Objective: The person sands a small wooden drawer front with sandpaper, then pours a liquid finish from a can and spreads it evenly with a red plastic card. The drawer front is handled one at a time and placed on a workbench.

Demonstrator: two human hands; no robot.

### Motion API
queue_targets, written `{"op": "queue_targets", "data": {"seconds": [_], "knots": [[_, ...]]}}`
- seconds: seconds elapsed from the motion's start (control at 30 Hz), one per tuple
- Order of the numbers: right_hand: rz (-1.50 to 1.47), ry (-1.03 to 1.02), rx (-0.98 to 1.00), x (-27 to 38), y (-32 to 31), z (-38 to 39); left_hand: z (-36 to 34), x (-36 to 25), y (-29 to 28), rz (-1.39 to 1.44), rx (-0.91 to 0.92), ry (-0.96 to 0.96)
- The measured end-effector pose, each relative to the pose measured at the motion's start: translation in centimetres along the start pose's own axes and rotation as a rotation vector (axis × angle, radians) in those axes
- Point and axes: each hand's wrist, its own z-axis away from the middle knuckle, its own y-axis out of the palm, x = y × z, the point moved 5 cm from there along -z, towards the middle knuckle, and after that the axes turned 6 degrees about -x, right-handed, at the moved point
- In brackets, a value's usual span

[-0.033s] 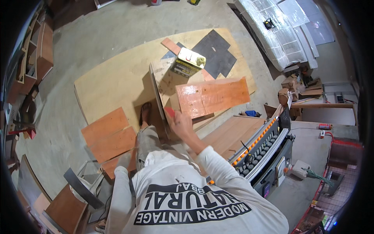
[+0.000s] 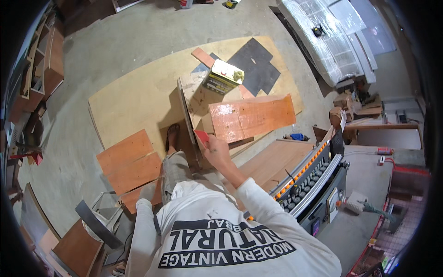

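My right hand (image 2: 214, 147) grips a flat red scraper (image 2: 201, 136) at the near-left corner of a glossy, wet-looking orange wood board (image 2: 251, 117). The board lies on a raised wooden stand (image 2: 188, 90), with a white-and-yellow metal can (image 2: 220, 78) standing behind it. My left hand (image 2: 147, 194), grey and apparently gloved, hangs low beside my left leg, over several orange boards (image 2: 124, 152); its fingers are indistinct.
A plywood sheet (image 2: 120, 101) with a dark cut piece (image 2: 258, 60) covers the floor. A machine with rollers (image 2: 309, 177) flanks me at right, a chair (image 2: 78, 244) at lower left. Shelving (image 2: 55, 64) lines the left; wrapped panels (image 2: 332, 55) stand upper right.
The view has shifted very slightly. My right hand is marginally lower, with more of the red scraper showing. Little else differs.
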Motion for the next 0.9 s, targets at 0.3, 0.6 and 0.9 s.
{"op": "queue_targets", "data": {"seconds": [0.3, 0.6, 0.9], "knots": [[0.225, 0.296, -0.303, -18.9, -10.0, -8.6, -0.5, 0.7, -1.2, 0.238, -0.081, -0.065], [0.047, -0.005, -0.278, -9.3, -2.4, -3.8, 2.3, 2.0, 2.5, 0.241, 0.027, -0.089], [-0.419, 0.077, -0.022, -0.5, -2.7, -4.1, -1.3, 1.5, -0.4, 0.437, -0.248, -0.159]]}}
